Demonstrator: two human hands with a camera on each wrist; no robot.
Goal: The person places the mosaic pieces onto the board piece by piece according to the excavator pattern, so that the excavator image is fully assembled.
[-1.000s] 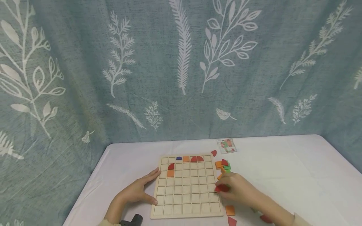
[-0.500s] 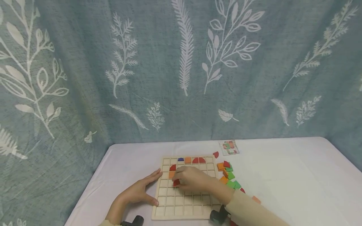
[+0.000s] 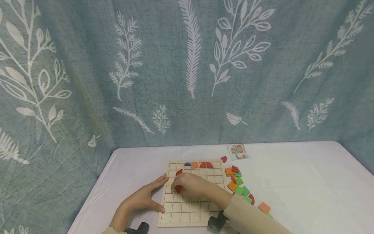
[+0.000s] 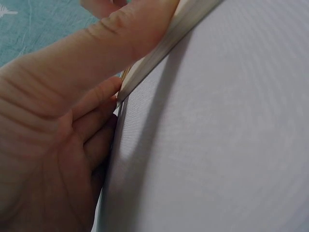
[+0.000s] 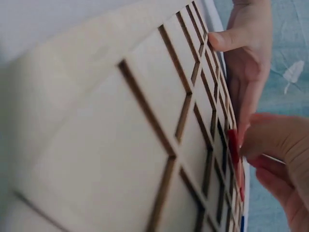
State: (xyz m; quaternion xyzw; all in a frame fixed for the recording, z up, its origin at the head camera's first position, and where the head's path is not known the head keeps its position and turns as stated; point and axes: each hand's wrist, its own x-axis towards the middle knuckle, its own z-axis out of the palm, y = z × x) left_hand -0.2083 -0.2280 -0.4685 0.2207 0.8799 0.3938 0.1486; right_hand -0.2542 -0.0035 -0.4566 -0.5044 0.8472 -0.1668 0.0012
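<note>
A wooden grid board (image 3: 185,217) lies flat on the white table. My left hand (image 3: 145,196) rests along its left edge, thumb and fingers spread; the left wrist view shows the thumb (image 4: 120,43) at the board's side. Over the board's left part, my right hand (image 3: 190,185) pinches a red quarter-circle tile (image 5: 233,146) close to the grid. Just beyond the fingers, another red quarter-circle tile (image 3: 179,172) sits in a cell. Along the far row are a blue tile (image 3: 187,164), an orange square tile (image 3: 194,165) and two red quarter-circle tiles (image 3: 203,165) forming a half circle.
Right of the board lie loose tiles: orange squares (image 3: 231,186), green ones (image 3: 239,190) and red quarter-circles (image 3: 235,169). One orange square (image 3: 264,207) lies farther right. A printed pattern card (image 3: 237,152) is at the back. A patterned curtain (image 3: 163,81) hangs behind the table.
My right hand has moved left from beside the loose tiles to the board's left part, carrying red tile. It now covers the orange square seen there earlier. The left hand stays in place.
</note>
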